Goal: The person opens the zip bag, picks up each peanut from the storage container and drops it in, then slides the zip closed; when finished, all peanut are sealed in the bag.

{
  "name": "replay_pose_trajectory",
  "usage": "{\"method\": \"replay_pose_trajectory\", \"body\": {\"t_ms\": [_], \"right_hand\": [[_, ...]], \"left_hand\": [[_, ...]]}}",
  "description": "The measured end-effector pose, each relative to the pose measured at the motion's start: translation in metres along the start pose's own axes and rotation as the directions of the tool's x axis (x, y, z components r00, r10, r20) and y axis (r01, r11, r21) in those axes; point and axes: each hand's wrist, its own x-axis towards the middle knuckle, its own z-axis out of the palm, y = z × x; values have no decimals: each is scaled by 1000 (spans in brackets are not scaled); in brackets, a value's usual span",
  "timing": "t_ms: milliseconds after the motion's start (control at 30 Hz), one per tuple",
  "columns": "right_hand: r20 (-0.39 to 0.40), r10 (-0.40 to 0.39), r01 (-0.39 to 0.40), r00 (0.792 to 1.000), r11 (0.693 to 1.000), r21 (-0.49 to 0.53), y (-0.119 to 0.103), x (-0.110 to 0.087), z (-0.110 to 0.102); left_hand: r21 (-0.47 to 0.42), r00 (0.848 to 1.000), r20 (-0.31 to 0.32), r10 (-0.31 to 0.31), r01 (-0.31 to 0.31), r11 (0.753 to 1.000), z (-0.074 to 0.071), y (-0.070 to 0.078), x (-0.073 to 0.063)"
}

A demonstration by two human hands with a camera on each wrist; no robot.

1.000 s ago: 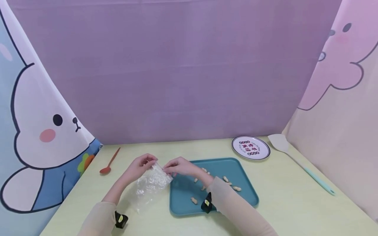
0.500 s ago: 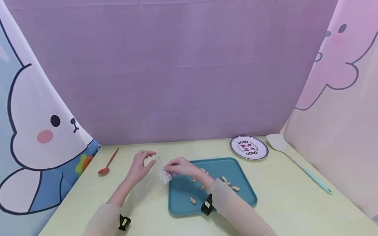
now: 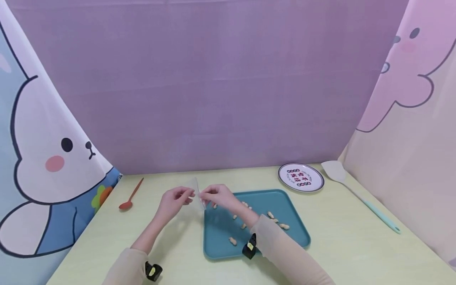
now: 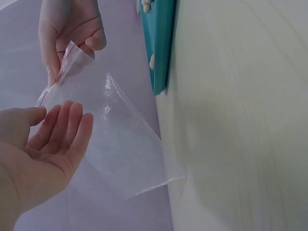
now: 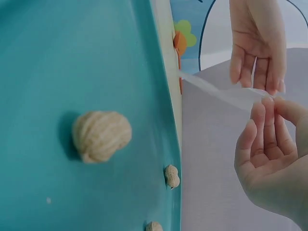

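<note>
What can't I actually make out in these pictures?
Bag: left wrist view; the left hand covers part, its grip unclear.
Tray: head view; the right sleeve hides part, and anything beneath.
Plate: head view; finer print too small to read.
Lowest peanut: right wrist view; cut off by bottom edge.

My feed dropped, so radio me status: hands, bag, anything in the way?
Right hand pinching clear bag by its edge. Left hand beside it, thumb and fingers apart. Bag looks empty. No visible obstruction; peanuts on tray.
</note>
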Motion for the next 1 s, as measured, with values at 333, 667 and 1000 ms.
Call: {"method": "replay_pose_trajectory", "body": {"t_ms": [333, 667, 1000], "right_hand": [[42, -39, 40, 998, 999, -33, -2, -3, 3], [34, -42, 42, 999, 999, -2, -1, -2, 3], [64, -52, 52, 997, 999, 7, -3, -3, 2]], "left_hand": [[-128, 987, 125, -99, 115, 985, 2, -1, -2], [-147, 980, 178, -91, 118, 982, -2, 1, 2], [-153, 973, 199, -115, 147, 977, -2, -2, 2]]}}
